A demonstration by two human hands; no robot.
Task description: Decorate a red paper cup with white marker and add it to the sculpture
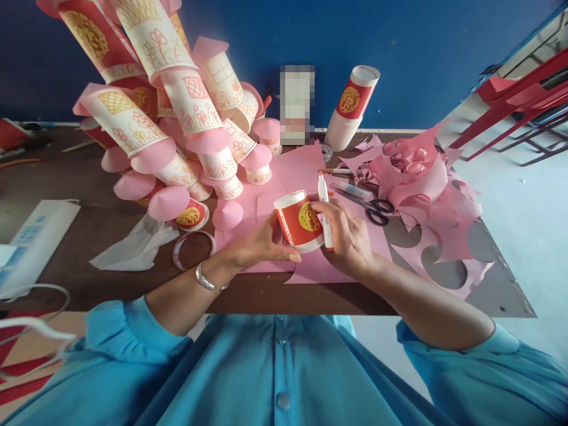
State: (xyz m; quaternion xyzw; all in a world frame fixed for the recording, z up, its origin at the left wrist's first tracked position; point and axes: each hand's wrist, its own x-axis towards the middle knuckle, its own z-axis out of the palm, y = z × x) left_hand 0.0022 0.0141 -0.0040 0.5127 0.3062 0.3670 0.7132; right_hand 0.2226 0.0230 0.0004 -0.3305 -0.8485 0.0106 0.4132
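My left hand (261,244) is closed around the left side of a red-and-white paper cup (298,223) with a gold round emblem. The cup is slightly tilted above pink paper sheets (306,163) on the table. My right hand (350,236) holds a white marker (323,204), its orange-red tip pointing up, away from the cup. Fingers of that hand also reach the cup's right side. A capped-off orange drawing is not visible on this cup's facing side. Behind my left hand stands a structure of paper cups (190,100) with drawn flowers and pink paper cones (168,203).
A paper cup stack (348,115) leans by the blue wall. Scissors (377,210) lie near pink paper scraps (426,177) at the right. Left are a tape roll (176,260), a clear plastic bag (137,245) and a white power strip (48,236). A blurred-out pale object (296,103) stands behind.
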